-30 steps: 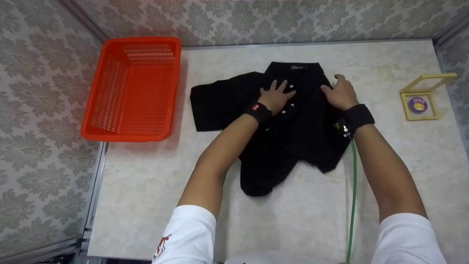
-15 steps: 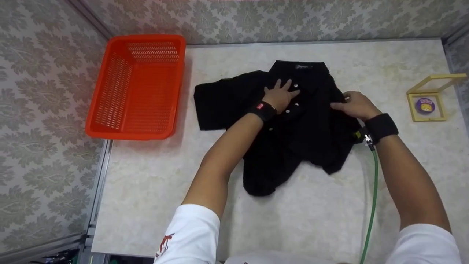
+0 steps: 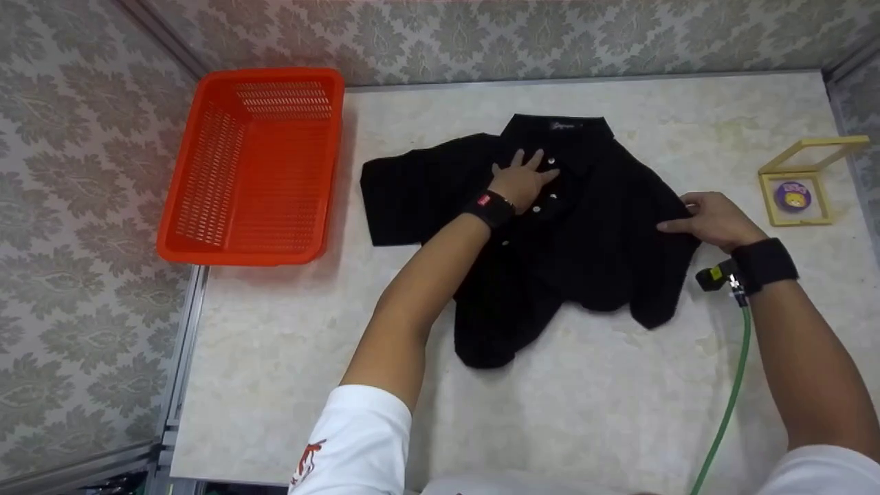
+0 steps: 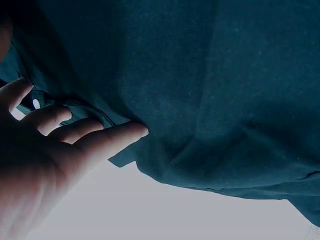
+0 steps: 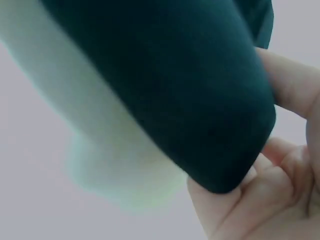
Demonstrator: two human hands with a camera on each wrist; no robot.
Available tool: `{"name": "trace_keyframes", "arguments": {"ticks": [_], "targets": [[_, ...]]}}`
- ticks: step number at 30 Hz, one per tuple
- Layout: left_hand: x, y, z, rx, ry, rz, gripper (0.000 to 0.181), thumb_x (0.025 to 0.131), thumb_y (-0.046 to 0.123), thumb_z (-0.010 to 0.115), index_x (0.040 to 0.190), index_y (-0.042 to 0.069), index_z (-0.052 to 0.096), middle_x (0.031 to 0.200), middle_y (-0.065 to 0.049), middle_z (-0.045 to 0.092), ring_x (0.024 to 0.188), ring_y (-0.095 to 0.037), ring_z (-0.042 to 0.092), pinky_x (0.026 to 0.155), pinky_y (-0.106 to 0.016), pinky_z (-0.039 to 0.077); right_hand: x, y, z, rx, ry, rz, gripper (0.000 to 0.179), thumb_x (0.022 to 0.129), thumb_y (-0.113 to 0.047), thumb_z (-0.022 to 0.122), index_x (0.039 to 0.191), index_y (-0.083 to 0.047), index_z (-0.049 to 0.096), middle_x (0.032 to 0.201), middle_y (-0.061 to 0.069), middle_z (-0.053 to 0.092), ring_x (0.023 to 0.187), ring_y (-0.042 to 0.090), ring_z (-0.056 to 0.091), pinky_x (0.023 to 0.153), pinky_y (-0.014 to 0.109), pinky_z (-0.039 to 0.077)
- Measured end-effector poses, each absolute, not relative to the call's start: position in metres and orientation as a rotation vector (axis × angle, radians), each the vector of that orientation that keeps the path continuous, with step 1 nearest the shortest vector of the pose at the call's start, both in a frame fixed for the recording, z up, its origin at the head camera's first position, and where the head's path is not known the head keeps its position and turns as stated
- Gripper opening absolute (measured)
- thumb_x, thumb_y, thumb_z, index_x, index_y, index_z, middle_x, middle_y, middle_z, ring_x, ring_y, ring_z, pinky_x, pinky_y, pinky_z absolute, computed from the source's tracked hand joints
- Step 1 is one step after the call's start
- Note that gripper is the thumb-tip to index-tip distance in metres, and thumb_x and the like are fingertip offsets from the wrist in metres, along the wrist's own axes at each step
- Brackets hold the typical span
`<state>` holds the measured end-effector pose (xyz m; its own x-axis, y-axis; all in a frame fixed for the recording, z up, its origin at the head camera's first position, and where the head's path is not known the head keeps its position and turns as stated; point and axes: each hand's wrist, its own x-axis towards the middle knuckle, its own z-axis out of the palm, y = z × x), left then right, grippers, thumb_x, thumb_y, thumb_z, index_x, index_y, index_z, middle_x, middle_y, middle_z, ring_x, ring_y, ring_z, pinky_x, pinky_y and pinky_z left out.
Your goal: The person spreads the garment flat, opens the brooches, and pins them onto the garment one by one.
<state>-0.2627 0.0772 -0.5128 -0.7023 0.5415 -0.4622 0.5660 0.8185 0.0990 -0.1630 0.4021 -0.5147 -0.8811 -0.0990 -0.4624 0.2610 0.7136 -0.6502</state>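
A black button-up shirt (image 3: 591, 227) lies on the table, its collar toward the back wall and light buttons down the front. My left hand (image 3: 519, 184) rests on the shirt's chest beside the buttons, fingers spread. In the left wrist view those fingers (image 4: 112, 137) lie straight over the dark cloth. My right hand (image 3: 718, 221) pinches the right-hand sleeve (image 3: 663, 268) at its outer edge, thumb on top. In the right wrist view the sleeve's folded corner (image 5: 220, 170) sits between the thumb and the fingers. The other sleeve (image 3: 399, 199) lies spread to the left.
An orange-red plastic basket (image 3: 332, 206) stands at the table's back left. At the right is a small open yellow frame (image 3: 797, 221) with a round purple badge (image 3: 793, 196) in it. A green cable (image 3: 729, 405) trails from the right wrist. Patterned walls border the table (image 3: 289, 385).
My right hand has moved from beside the collar down and right along the shirt's edge, drawing the sleeve outward. My left hand stays in place on the chest.
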Motion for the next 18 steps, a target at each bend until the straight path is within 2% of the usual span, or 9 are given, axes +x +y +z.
{"name": "trace_keyframes", "arguments": {"ticks": [6,12,15,18], "targets": [[-0.262,0.077,-0.512,0.814,2.520,-0.056,0.091,0.092,0.000,0.066,0.161,0.037,0.019,0.169,-0.005,-0.002,0.153,-0.036,0.002,0.114,-0.063,0.023,-0.159,0.429,-0.507,0.163,2.575,-0.923,0.069,0.088,-0.047,0.076,0.125,0.008,0.059,0.110,0.026,0.066,0.075,0.013,0.061,0.063,0.027,0.048],[-0.263,0.077,-0.512,0.804,2.512,-0.053,0.093,0.091,-0.001,0.066,0.161,0.038,0.019,0.169,-0.004,-0.003,0.153,-0.036,0.000,0.115,-0.063,0.021,-0.160,0.446,-0.503,0.110,2.658,-0.739,0.069,0.090,-0.051,0.071,0.119,0.011,0.061,0.111,0.033,0.062,0.087,0.036,0.060,0.067,0.034,0.044],[-0.263,0.076,-0.513,0.802,2.512,-0.045,0.094,0.091,-0.002,0.067,0.161,0.038,0.019,0.169,-0.005,-0.002,0.153,-0.035,0.001,0.115,-0.063,0.021,-0.161,0.449,-0.503,0.108,2.703,-0.712,0.064,0.093,-0.048,0.069,0.115,0.012,0.062,0.108,0.034,0.061,0.087,0.040,0.059,0.067,0.037,0.044],[-0.263,0.076,-0.513,0.804,2.513,-0.047,0.093,0.091,-0.001,0.067,0.161,0.038,0.019,0.169,-0.004,-0.002,0.154,-0.035,0.001,0.115,-0.063,0.021,-0.163,0.450,-0.504,0.114,2.776,-0.687,0.060,0.095,-0.043,0.067,0.113,0.014,0.062,0.106,0.036,0.061,0.088,0.046,0.058,0.071,0.048,0.047]]}}
